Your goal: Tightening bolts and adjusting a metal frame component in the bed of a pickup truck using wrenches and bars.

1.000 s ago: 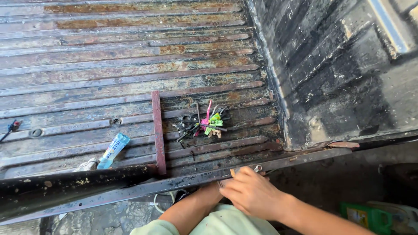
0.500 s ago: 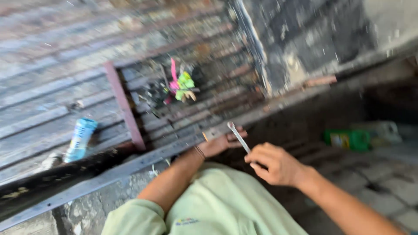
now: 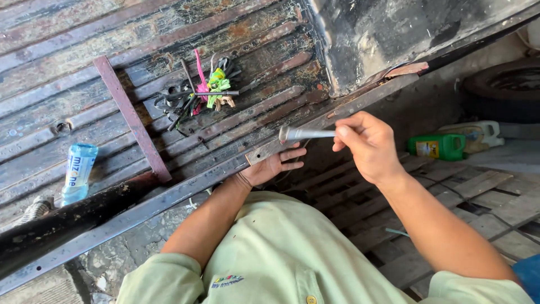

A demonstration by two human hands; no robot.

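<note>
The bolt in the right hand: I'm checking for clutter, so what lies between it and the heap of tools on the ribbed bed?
In the head view, only bare rusty bed ribs lie between the bolt in the right hand and the tool heap.

Rusty, rough corrugated metal bed (image 3: 169, 34), a dull grey steel bar (image 3: 169, 194), a shiny metal bolt (image 3: 304, 134), weathered wood planks (image 3: 472, 188).

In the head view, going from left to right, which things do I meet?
Pale blue plastic tube → rusty red metal bar → bundle of coloured hand tools → left hand → right hand → green plastic jug.
</note>
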